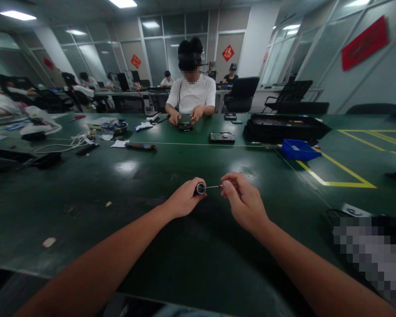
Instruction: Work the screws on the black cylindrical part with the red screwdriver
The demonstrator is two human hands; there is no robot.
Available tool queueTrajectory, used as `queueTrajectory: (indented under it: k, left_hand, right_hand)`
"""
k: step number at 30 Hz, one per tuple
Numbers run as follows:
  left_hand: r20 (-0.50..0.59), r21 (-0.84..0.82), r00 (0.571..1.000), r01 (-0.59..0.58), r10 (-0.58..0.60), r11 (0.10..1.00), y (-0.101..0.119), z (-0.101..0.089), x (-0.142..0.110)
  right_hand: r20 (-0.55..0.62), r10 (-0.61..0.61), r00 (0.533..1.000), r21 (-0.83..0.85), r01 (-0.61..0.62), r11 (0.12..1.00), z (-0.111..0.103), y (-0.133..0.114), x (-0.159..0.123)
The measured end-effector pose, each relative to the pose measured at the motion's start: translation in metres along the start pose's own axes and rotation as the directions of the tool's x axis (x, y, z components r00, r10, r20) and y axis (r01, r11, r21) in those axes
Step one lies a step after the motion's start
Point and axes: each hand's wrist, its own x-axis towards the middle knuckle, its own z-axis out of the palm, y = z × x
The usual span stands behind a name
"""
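Note:
My left hand [186, 197] is closed around a small black cylindrical part [200, 189] with a bright metal ring at its end. My right hand [244, 198] pinches the red handle of a thin screwdriver [213, 187]. The metal shaft points left, and its tip meets the ringed end of the part; how deep it goes I cannot tell. Both hands are just above the green table [171, 273], near its middle. The fingers of my left hand hide most of the black part.
Across the table a person [193, 94] handles a dark device [185, 126]. A hard drive [222, 137], a long black tray [285, 127] and a blue bin [300, 149] stand beyond my right hand. To the left lie a screwdriver-like tool [141, 146] and a white cable [61, 147].

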Motion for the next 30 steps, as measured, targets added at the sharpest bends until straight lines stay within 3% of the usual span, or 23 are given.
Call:
queueTrajectory:
  k: [4, 8, 12, 16, 19, 21, 23, 26, 30]
  left_hand:
    - [0.001, -0.003, 1.000, 0.005, -0.005, 1.000, 0.000, 0.000, 0.000]
    - [-0.005, -0.007, 1.000, 0.030, -0.030, 1.000, 0.001, 0.000, 0.000]
    - [-0.014, -0.012, 0.999, 0.048, -0.048, 0.999, 0.001, -0.001, 0.000]
    - [-0.013, -0.004, 0.999, 0.044, -0.044, 0.999, 0.001, -0.002, 0.000]
    - [-0.013, -0.006, 0.998, 0.056, -0.056, 0.998, 0.001, -0.002, 0.000]
    - [-0.009, -0.010, 0.998, 0.054, -0.054, 0.998, 0.002, -0.002, 0.000]
    - [0.004, -0.018, 0.999, 0.046, -0.046, 0.999, 0.003, -0.002, -0.001]
    - [0.005, -0.019, 0.999, 0.054, -0.054, 0.998, 0.004, -0.002, -0.001]
    - [-0.005, -0.016, 0.998, 0.064, -0.064, 0.998, 0.004, -0.002, -0.002]
  right_hand:
    - [-0.009, -0.021, 1.000, -0.025, 0.021, 0.999, -0.001, -0.002, -0.001]
    - [-0.053, 0.069, 0.996, 0.185, -0.058, 0.981, 0.002, 0.001, 0.000]
    - [-0.056, 0.199, 0.978, 0.401, -0.160, 0.902, 0.008, 0.006, 0.004]
    - [-0.030, 0.375, 0.927, 0.622, -0.276, 0.732, 0.013, 0.011, 0.008]
    - [0.116, 0.485, 0.867, 0.761, -0.391, 0.517, 0.013, 0.015, 0.011]
    - [0.160, 0.504, 0.849, 0.793, -0.414, 0.447, 0.011, 0.017, 0.013]
    - [0.077, 0.489, 0.869, 0.779, -0.358, 0.515, 0.010, 0.016, 0.014]
    - [-0.064, 0.371, 0.926, 0.643, -0.247, 0.725, 0.007, 0.013, 0.012]
    - [-0.094, 0.225, 0.970, 0.384, -0.173, 0.907, 0.005, 0.006, 0.008]
